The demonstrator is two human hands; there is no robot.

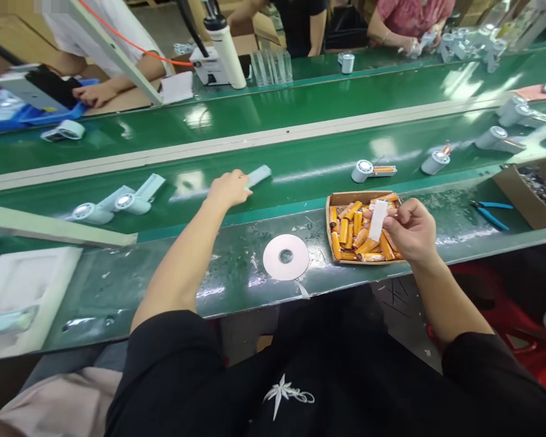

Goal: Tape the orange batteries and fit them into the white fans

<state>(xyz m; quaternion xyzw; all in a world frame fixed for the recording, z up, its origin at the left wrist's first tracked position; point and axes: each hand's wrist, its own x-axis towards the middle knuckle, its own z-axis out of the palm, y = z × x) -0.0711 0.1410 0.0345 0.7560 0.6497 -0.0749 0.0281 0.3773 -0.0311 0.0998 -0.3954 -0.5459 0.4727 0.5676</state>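
Note:
My left hand (228, 188) reaches out over the green conveyor belt (300, 164) with its fingers closed on the end of a pale blue fan part (258, 176) that lies on the belt. Over a small cardboard box (346, 199) of several orange batteries (351, 230), my right hand (409, 229) pinches a white strip of tape (377, 220). A white tape roll (286, 257) lies flat on the bench between my arms.
More pale blue and white fan parts (118, 203) lie along the belt, left and right. Blue-handled pliers (490, 212) and a cardboard box (532, 188) of dark pieces sit at the right. A white foam tray (22, 291) is at left. Other people work across the far belt.

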